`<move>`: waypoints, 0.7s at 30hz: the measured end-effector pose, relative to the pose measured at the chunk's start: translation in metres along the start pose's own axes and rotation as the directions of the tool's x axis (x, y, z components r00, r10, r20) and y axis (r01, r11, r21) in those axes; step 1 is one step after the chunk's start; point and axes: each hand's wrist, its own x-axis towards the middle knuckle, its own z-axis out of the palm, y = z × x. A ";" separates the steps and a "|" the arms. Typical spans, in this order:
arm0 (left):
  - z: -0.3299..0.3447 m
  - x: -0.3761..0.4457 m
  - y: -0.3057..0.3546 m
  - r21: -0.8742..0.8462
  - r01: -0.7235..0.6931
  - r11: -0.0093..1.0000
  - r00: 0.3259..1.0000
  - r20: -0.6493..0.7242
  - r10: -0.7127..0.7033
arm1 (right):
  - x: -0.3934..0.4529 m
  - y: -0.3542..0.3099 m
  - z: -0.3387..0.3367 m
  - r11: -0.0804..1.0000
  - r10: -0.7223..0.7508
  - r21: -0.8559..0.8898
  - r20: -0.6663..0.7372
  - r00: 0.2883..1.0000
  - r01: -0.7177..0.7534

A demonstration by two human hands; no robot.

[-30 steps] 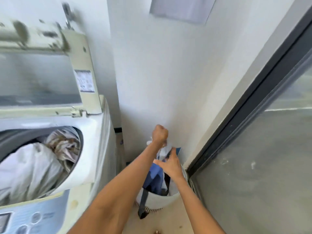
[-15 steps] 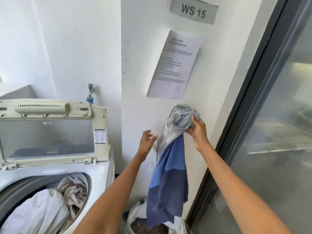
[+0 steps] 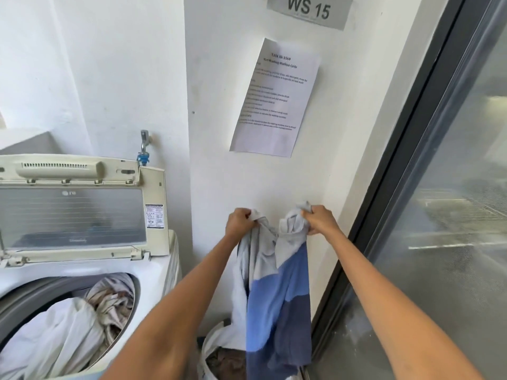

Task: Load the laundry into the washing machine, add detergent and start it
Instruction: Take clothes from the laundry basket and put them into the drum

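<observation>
A grey, blue and navy colour-blocked garment (image 3: pixel 277 292) is held up in front of the white wall (image 3: pixel 225 91), above a white laundry basket (image 3: pixel 211 344). Its grey top edge is gripped at two points: the left hand (image 3: pixel 239 222) is closed in a fist around one bunched corner, and the right hand (image 3: pixel 320 218) is curled tightly around the other corner, with cloth showing above the knuckles. From the fingers the fabric hangs straight down, its navy lower part reaching the basket's mouth, where brown cloth (image 3: pixel 225 362) is seen.

Down and to the left of the left hand, a top-loading washing machine (image 3: pixel 162 272) is seen with its lid (image 3: pixel 74 212) raised; white and beige laundry (image 3: pixel 68 325) is piled in the drum. Above the hands, a printed sheet (image 3: pixel 275 100) and a "WS 15" sign (image 3: pixel 308 9) are fixed to the wall. To the right of the right hand, a dark-framed glass door (image 3: pixel 406 165) is seen.
</observation>
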 end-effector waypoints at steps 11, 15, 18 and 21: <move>-0.013 0.024 0.054 0.268 -0.228 0.936 0.974 0.047 0.224 | 0.006 -0.062 0.019 0.928 -0.172 -0.239 0.403 0.899 0.285; -0.038 0.028 0.062 0.224 -0.267 0.937 0.951 -0.094 0.293 | 0.009 -0.063 0.033 0.857 -0.322 -0.374 0.148 0.935 0.354; -0.057 0.028 0.044 0.178 -0.222 0.959 0.946 -0.198 0.256 | 0.011 -0.080 0.043 0.903 -0.389 -0.196 0.004 0.921 0.383; -0.060 0.020 0.000 0.126 -0.024 0.992 0.987 -0.155 0.044 | 0.016 -0.107 0.047 0.910 -0.413 -0.006 -0.076 0.907 0.414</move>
